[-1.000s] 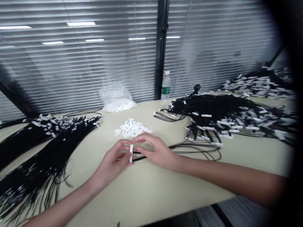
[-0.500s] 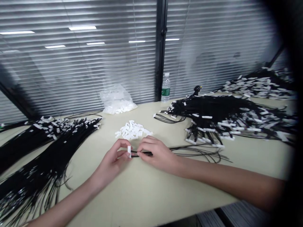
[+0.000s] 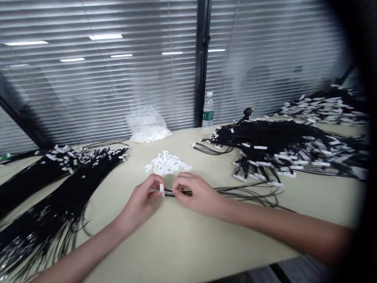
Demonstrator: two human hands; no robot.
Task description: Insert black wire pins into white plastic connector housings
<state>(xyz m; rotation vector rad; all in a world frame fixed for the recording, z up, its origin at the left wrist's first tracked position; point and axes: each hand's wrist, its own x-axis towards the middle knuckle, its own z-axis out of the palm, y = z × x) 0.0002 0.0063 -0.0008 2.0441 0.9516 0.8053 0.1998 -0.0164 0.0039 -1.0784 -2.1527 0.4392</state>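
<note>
Between the thumb and fingers of my left hand point(image 3: 144, 196) is a small white plastic connector housing point(image 3: 161, 190), held upright. Black wires point(image 3: 169, 192) run from its right side to my right hand point(image 3: 196, 192), whose thumb and fingertips pinch them close to the housing. How far the wire ends sit in the housing is too small to make out. The loose wires point(image 3: 253, 194) trail out to the right behind my right wrist. Just beyond both hands lies a pile of white connector housings point(image 3: 167, 162) on the table.
Bundles of black wires point(image 3: 67, 188) with white connectors cover the table point(image 3: 176, 243) at left. More connector-ended wires point(image 3: 271, 135) are heaped at right, others point(image 3: 326, 108) farther back. A clear bag of white parts point(image 3: 149, 125) and a water bottle point(image 3: 208, 110) stand by the window blinds point(image 3: 118, 86).
The white housing has turned slightly in my left fingers. My right hand keeps its pinch on the wires, and their trailing ends have shifted a little. The whole view has moved slightly.
</note>
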